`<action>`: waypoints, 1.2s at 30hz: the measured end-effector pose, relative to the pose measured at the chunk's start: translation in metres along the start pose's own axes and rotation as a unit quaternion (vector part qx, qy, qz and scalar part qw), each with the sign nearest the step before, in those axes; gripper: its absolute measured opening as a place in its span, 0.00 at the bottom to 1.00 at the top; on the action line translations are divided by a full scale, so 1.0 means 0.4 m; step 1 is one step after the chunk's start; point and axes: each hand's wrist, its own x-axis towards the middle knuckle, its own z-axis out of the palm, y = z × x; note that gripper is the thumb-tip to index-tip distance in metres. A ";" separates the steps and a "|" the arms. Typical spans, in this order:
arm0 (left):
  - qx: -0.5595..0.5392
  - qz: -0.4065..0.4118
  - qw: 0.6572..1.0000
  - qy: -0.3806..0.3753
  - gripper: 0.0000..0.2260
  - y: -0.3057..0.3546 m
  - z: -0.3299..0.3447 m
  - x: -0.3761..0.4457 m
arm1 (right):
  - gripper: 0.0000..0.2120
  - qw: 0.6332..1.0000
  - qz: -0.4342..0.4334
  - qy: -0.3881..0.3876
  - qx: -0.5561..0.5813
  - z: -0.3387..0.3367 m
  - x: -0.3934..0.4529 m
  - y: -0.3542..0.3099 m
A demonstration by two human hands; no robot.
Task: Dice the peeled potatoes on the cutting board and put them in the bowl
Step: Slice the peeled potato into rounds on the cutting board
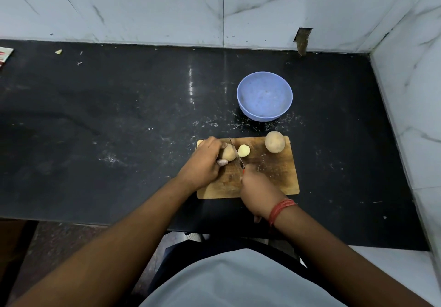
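Head view, looking down at a black counter (119, 106) w/ marble wall tiles behind. Wooden cutting board (274, 182) near the front edge, slightly right of centre. Blue bowl (265, 96) just beyond the board, upright, apparently nothing in it yet.

On the board: one potato being cut (228, 152) at the left end, pinned under the left hand (202, 163) – fingers curled over its top and far side, thumb tucked near the board. Cut-off piece (244, 150) lying just right of the blade, pale face up. Second whole potato (275, 145) at the board's far right corner, apart from the rest, partly overhanging the back edge.

Right hand (259, 192) wrapped tight around the knife (236, 152) handle, blade pointing away and running between the held potato and the cut piece. Red thread band on the right wrist (281, 211).

Handling, as a guess: peeled potato likely firm, dense, a bit wet and slippery – round, so prone to rolling. Best held w/ fingertips curled back from the blade, flat cut face down once available. Diced bits prob. light, easily scooped by hand or swept off w/ the blade toward the bowl.

Task looks early – first cuts only, no dice yet.
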 end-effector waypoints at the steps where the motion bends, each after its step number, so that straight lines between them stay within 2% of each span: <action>1: -0.002 -0.005 1.000 0.003 0.14 0.000 0.002 -0.001 | 0.15 1.000 0.003 -0.005 -0.002 0.001 0.000 -0.004; 4: -0.003 -0.005 1.000 0.009 0.12 -0.001 0.007 -0.003 | 0.14 1.000 0.013 -0.015 0.004 -0.001 -0.009 -0.017; 7: 0.000 0.008 1.000 0.018 0.10 -0.002 0.009 -0.004 | 0.17 0.997 0.059 -0.039 0.009 0.003 -0.004 -0.035; 10: 0.005 0.020 0.999 0.032 0.07 -0.002 0.013 -0.006 | 0.26 0.987 0.142 -0.073 -0.007 0.003 0.013 -0.053; 12: 0.013 0.026 0.999 0.035 0.06 -0.003 0.014 -0.005 | 0.31 0.989 0.129 -0.068 -0.014 -0.003 0.019 -0.065; 13: 0.014 0.029 0.999 0.035 0.06 -0.004 0.014 -0.004 | 0.30 0.992 0.113 -0.060 -0.005 -0.007 0.026 -0.071; 18: 0.007 0.027 0.999 0.021 0.07 -0.010 0.009 0.002 | 0.13 0.997 0.064 -0.037 0.031 -0.020 0.007 -0.071; 19: 0.003 0.022 1.000 0.021 0.08 -0.010 0.011 0.001 | 0.14 0.996 0.073 -0.042 0.026 -0.017 -0.001 -0.065; 21: -0.002 0.014 1.000 0.022 0.08 -0.007 0.014 0.000 | 0.27 0.993 0.101 -0.056 0.016 -0.013 -0.014 -0.050; 22: -0.002 0.013 1.000 0.024 0.08 -0.007 0.015 0.000 | 0.29 0.993 0.097 -0.063 0.005 -0.011 -0.014 -0.047; 25: 0.002 0.022 0.999 0.024 0.08 -0.011 0.013 0.004 | 0.17 0.996 0.075 -0.041 0.031 -0.009 0.012 -0.067; 29: 0.008 0.029 0.999 0.021 0.08 -0.012 0.012 0.004 | 0.21 0.987 0.139 -0.033 0.069 -0.011 0.017 -0.073; 31: 0.007 0.029 0.999 0.018 0.08 -0.014 0.014 0.003 | 0.24 0.990 0.121 -0.059 0.032 -0.015 -0.004 -0.074; 33: 0.008 0.030 0.999 0.019 0.08 -0.016 0.014 0.003 | 0.30 0.986 0.142 -0.088 0.005 -0.010 0.010 -0.069; 36: 0.012 0.029 0.999 0.019 0.08 -0.017 0.012 0.006 | 0.26 0.991 0.118 -0.064 0.002 -0.009 0.046 -0.089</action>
